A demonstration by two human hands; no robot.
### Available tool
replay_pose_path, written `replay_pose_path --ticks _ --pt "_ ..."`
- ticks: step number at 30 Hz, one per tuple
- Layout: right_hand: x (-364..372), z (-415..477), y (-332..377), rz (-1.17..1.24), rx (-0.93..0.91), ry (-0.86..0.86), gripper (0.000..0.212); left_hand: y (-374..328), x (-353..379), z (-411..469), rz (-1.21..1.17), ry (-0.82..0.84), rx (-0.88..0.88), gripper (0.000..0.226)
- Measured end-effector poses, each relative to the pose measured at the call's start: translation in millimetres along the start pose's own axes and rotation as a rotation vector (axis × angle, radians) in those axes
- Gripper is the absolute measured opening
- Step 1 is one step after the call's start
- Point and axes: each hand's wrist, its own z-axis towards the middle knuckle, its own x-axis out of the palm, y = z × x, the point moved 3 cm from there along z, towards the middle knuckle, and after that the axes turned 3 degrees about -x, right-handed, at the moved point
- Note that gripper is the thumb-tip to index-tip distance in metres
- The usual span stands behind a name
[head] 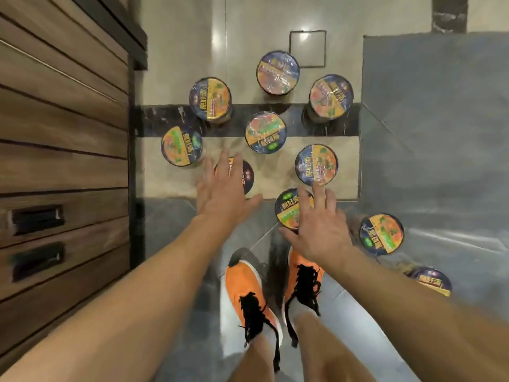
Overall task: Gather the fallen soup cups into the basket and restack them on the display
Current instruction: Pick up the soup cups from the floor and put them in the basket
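Several soup cups with orange and dark-blue lids stand upright on the tiled floor. My left hand (223,188) reaches down, fingers spread and straight, over one cup (247,176) and covers most of its lid. My right hand (319,227) is spread the same way above another cup (287,209). Neither hand holds anything. More cups lie farther out: one (181,145) at the left, one (265,132) in the middle, one (316,164) right of it, and one (382,234) near my right wrist. No basket is in view.
A wooden cabinet (63,139) with two recessed drawer handles fills the left side. My orange shoes (248,293) stand just below the hands. A cup (429,281) sits partly hidden behind my right forearm. A grey mat (435,119) covers the floor at the right.
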Motion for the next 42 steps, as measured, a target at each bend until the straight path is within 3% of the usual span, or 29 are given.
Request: replay_pose_path --ticks 10,19,27,35,42 --pt "108 80 -4 -0.115 -0.016 -0.034 0.121 26 106 94 0.041 -0.018 -0.007 0.126" --pt "90 78 -5 -0.113 -0.022 -0.039 0.116 24 98 85 -0.043 -0.067 0.028 0.120" --pt "-34 16 15 -0.087 -0.061 -0.109 0.110 19 -5 9 -0.054 -0.094 0.023 0.116" --pt "-225 -98 46 -0.117 -0.083 -0.192 0.105 27 -191 -117 -0.082 -0.098 -0.006 0.117" --pt "-386 -232 88 -0.156 -0.141 -0.259 0.101 41 -349 -253 -0.181 -0.240 -0.016 0.106"
